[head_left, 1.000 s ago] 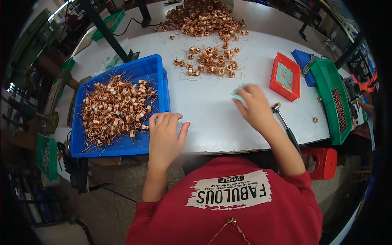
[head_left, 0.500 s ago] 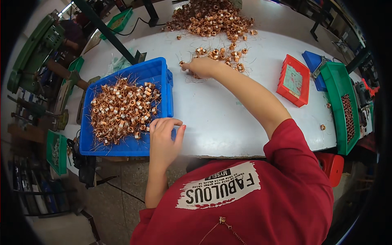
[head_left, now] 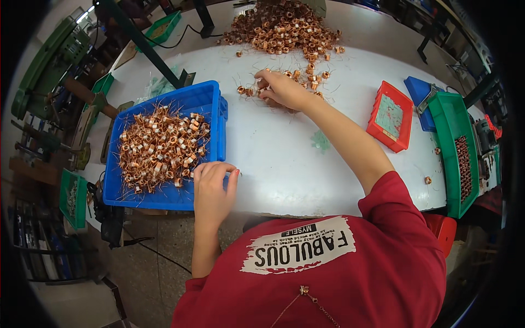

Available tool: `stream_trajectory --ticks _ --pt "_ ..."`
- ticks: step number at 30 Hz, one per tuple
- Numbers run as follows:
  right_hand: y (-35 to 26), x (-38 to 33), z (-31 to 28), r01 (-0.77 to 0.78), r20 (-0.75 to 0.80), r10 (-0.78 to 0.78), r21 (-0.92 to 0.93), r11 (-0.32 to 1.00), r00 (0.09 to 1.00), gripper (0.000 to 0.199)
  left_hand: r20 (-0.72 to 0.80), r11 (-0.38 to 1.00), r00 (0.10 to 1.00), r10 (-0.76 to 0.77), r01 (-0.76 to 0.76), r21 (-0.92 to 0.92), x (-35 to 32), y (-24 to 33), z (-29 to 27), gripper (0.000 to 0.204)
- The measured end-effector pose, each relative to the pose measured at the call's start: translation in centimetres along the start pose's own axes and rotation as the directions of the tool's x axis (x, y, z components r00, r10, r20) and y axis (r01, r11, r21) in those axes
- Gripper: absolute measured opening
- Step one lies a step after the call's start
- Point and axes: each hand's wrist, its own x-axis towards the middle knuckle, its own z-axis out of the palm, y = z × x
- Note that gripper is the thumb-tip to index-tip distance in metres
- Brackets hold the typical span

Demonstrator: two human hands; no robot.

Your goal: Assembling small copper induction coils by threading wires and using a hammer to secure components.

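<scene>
Coils (head_left: 279, 87), small copper ones, lie scattered on the white bench (head_left: 284, 158) below a big heap (head_left: 284, 30); right hand (head_left: 281, 90) reaches there, fingers curled over a few, grip unclear. Left hand (head_left: 213, 186) rests flat, fingers spread, steadying the blue tray (head_left: 210, 101) of coils. Red box (head_left: 389, 116), green trays, cluttered workshop around

A small assembly workshop was indicated by a white worktable (head_left: 284, 158) heaped with copper coils (head_left: 284, 27), plastic parts bins in blue (head_left: 210, 109), red (head_left: 389, 116) and green (head_left: 456, 147), and surrounding machinery (head_left: 49, 60).
</scene>
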Motion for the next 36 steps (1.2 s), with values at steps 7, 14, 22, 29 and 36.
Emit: stream_trajectory --ticks 7,14,22,29,36 --pt "0.5 -1.4 -0.9 0.046 -0.138 -0.045 -0.003 0.999 0.989 0.036 -0.002 1.000 1.000 -0.009 0.009 0.021 0.0 0.1 0.2 0.005" --pt "0.2 -1.7 -1.1 0.027 -0.056 -0.032 -0.080 0.996 0.998 0.038 0.022 0.999 0.999 -0.030 0.029 0.024 0.5 0.6 0.0 0.005" --pt "0.3 0.8 1.2 0.335 0.170 -0.290 -0.441 0.833 0.942 0.045 0.041 0.999 0.999 -0.007 0.004 0.051 1.0 0.4 0.3 0.005" --pt "-2.1 2.9 1.2 0.011 0.384 0.067 -0.196 0.981 0.921 0.047 0.043 0.997 0.999 0.007 -0.010 0.070 0.5 0.2 0.1 0.007" --pt "-0.6 3.5 0.6 -0.028 0.398 0.026 -0.001 1.000 0.917 0.031 0.067 0.997 0.998 -0.003 -0.002 0.080 0.6 0.6 -0.4 0.008"
